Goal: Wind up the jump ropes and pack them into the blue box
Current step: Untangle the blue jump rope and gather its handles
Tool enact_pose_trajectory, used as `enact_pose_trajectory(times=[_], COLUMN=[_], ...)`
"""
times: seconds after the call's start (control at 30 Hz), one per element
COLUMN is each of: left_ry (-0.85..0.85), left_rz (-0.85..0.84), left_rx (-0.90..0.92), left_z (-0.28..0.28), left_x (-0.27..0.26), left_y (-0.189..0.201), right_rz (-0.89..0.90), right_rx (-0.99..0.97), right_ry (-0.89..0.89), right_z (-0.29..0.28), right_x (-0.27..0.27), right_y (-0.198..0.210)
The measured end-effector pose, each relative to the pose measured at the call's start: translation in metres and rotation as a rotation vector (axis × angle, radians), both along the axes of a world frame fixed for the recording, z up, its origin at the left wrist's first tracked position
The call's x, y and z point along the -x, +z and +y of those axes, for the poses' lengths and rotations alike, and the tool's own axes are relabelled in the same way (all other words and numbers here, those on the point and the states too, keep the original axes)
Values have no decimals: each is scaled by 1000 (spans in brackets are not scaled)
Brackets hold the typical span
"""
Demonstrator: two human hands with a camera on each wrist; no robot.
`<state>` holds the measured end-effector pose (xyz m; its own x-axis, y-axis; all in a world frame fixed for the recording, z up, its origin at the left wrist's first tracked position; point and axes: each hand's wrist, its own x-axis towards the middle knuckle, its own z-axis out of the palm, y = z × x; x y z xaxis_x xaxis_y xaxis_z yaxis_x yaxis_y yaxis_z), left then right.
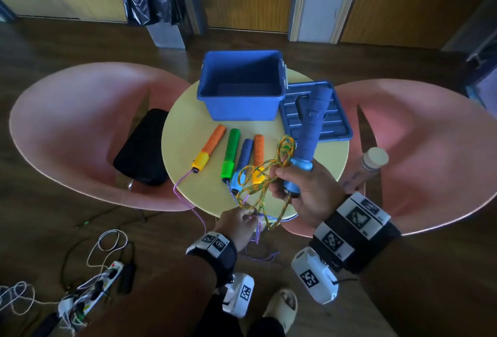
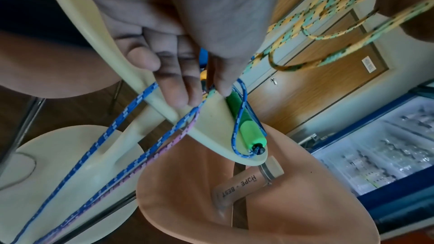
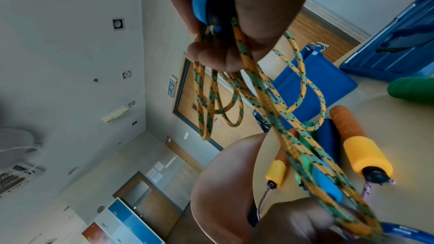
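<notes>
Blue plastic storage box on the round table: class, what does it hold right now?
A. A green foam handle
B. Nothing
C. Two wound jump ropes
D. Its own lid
B: in the head view the blue plastic storage box shows only its bare floor, and its ribbed blue lid lies beside it.

My right hand (image 1: 304, 189) was raised higher, its fingers (image 3: 211, 57) curled round a blue handle (image 1: 309, 132) and loops of orange-green rope (image 1: 258, 183). My left hand (image 1: 236, 225) sat lower, nearer my body, its fingers (image 2: 178, 84) pinching the ropes. Both wrists wore camera bands.
</notes>
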<state>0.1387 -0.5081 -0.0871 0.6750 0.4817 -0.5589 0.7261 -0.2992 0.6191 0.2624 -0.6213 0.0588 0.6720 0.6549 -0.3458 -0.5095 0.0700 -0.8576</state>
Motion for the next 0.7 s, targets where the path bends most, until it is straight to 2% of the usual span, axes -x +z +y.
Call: enact_pose_trajectory(times=[0.1,0.27,0.47,0.63,0.7], left_ry=[53,84,300,403,393], left_rz=[-45,-85,-222,-353,-373], left_rx=[-8,-110,85,227,224], left_z=[0,4,8,9,12], left_x=[4,11,9,4,2], left_y=[-2,-1,6,27,33], right_rz=[-167,-739,-1252,-1493,-1578], right_rx=[158,640,997,1221,1268], right_ry=[55,282,645,883,984], right_z=[3,4,11,14,15], right_x=[-10,-40,-63,-64,-63], right_y=[-8,-22,-34,-38,-40])
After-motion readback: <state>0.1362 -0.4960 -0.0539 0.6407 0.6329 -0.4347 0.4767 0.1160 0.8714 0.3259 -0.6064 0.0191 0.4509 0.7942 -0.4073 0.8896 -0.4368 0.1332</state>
